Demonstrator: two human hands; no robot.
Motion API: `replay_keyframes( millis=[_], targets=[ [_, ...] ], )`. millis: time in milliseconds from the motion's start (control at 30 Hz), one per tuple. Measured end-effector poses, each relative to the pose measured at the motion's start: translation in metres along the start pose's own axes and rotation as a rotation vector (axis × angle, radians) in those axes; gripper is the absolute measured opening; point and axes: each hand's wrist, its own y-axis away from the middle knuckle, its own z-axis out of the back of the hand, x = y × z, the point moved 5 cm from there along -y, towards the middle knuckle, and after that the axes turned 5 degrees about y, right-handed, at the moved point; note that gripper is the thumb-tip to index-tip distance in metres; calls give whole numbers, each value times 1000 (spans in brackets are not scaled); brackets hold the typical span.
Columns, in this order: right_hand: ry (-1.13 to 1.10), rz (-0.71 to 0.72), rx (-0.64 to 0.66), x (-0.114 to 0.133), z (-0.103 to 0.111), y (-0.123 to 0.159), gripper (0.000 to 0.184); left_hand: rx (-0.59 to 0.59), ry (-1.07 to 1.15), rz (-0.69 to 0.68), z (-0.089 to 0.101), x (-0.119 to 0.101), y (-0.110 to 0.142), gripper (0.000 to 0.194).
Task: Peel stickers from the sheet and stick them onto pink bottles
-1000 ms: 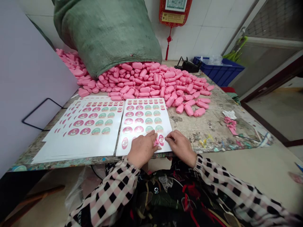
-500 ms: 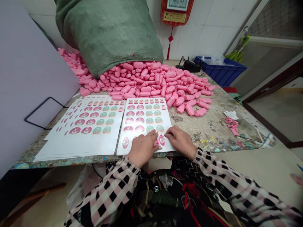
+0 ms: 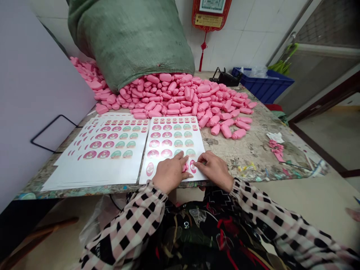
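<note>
A white sticker sheet point(image 3: 173, 132) with rows of pink and green labels lies flat at the table's front edge. Over its lower part, my left hand point(image 3: 171, 170) is closed on a small pink bottle point(image 3: 185, 167), mostly hidden under the fingers. Just right of it, my right hand point(image 3: 215, 168) pinches at the edge of a pink oval sticker point(image 3: 193, 166) in the sheet's bottom right corner. How far that sticker is off the sheet is too small to tell.
More sticker sheets point(image 3: 112, 170) overlap on the left, by a black wire stand point(image 3: 42, 129). Behind, a green sack point(image 3: 132, 41) spills a heap of pink bottles point(image 3: 180, 99). A blue bin point(image 3: 263, 88) stands back right; pink scraps point(image 3: 277, 149) and white tissue point(image 3: 275, 137) lie right.
My right fingertips have shifted slightly left, over the edge of the oval sticker. My left hand keeps its place with the pink bottle.
</note>
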Motion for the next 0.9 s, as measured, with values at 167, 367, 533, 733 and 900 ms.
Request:
replay_keyframes(
  millis=[167,367,533,733,900],
  targets=[
    [-135,9,-117,2,4,9,20,22,-4,-3,2,-1,0,61],
    [-441,-114,-235,-17,8,10,28,37,38,-7,5,-3,6,57],
    [-638,-165,-197,-11,18,9,29,-179,846,146,15,5,19,52],
    [-757,-67,-132,29,29,14,27,-23,2165,427,-8,-11,15,44],
    [-780,-16,-76,42,24,17,24,74,2328,504,-16,-20,9,44]
  ],
)
